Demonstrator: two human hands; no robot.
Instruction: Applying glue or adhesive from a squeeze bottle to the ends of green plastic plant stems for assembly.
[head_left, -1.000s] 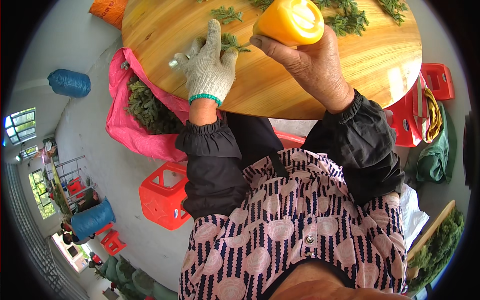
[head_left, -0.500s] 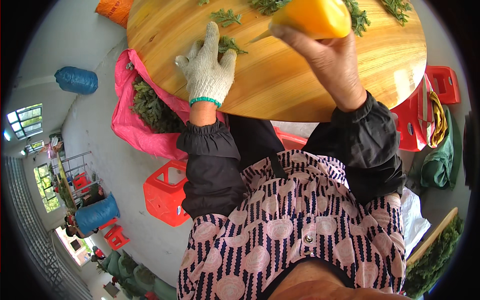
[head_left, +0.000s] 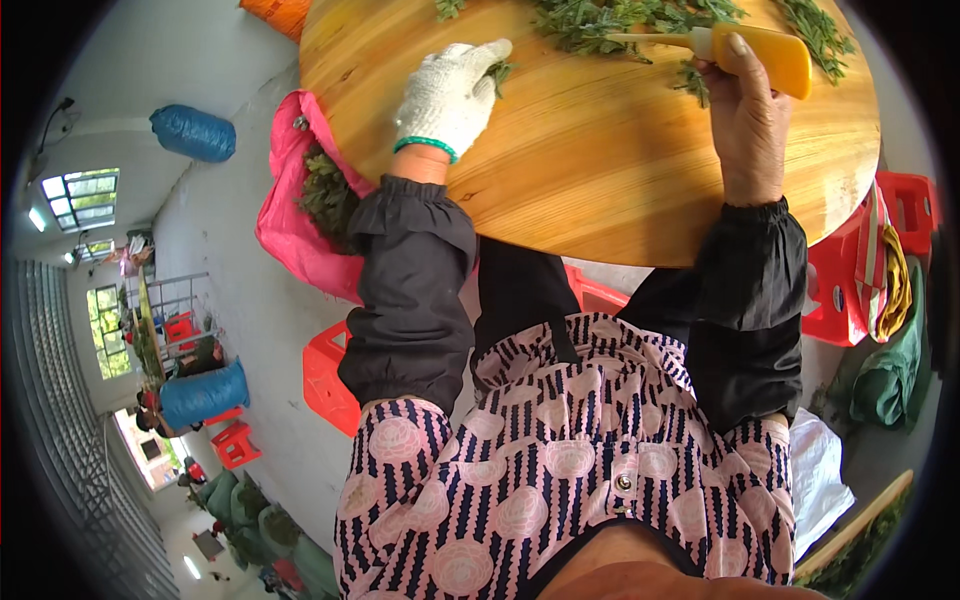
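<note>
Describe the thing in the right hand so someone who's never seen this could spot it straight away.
Start at the big round wooden board. At its far edge the bare right hand grips a yellow-orange handled tool among the green sprigs. It is the only bright yellow item on the board; the left hand wears a white glove.

round wooden board (head_left: pixel 600 170): 1 | yellow-handled knife (head_left: pixel 760 52): 1 | pink bag (head_left: pixel 290 225): 1 | blue sacks (head_left: pixel 195 133): 2 | red crates (head_left: pixel 330 375): 3
</note>
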